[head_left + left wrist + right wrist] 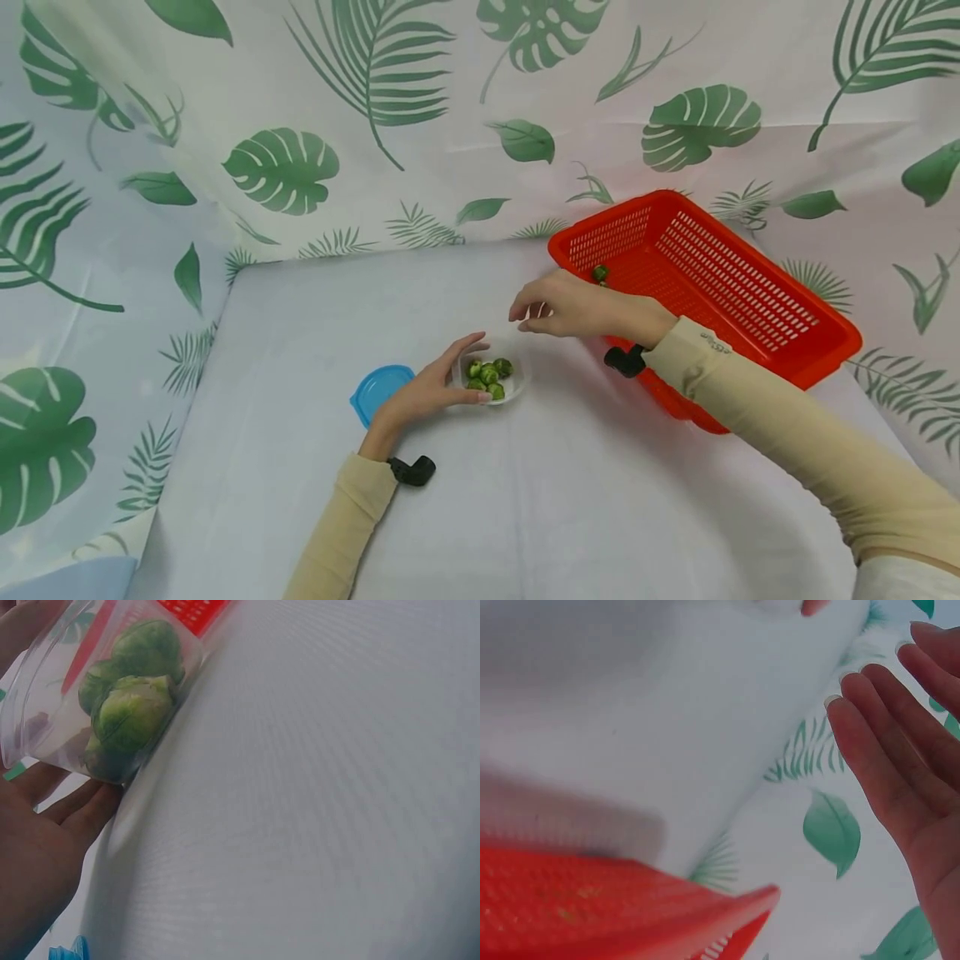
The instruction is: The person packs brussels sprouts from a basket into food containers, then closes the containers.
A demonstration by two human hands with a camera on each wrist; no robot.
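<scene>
My left hand (427, 390) holds a small clear plastic container (517, 387) on the table, thumb on the near side and fingers round the far side. Inside it lie several green Brussels sprouts (488, 374), also seen through the wall in the left wrist view. Above the table, between the container and the red basket, my right hand (573, 307) hovers with relaxed, slightly bent fingers and nothing in them. The right wrist view shows those fingers (877, 750) fairly straight. A blue lid (381, 392) lies left of the container, partly behind my left wrist.
A red perforated plastic basket (750, 246) stands at the right, partly covered by my right forearm. At its left end a Brussels sprout (600, 272) shows. The white-covered table (322, 308) meets a leaf-patterned curtain (420, 183) at the back and sides.
</scene>
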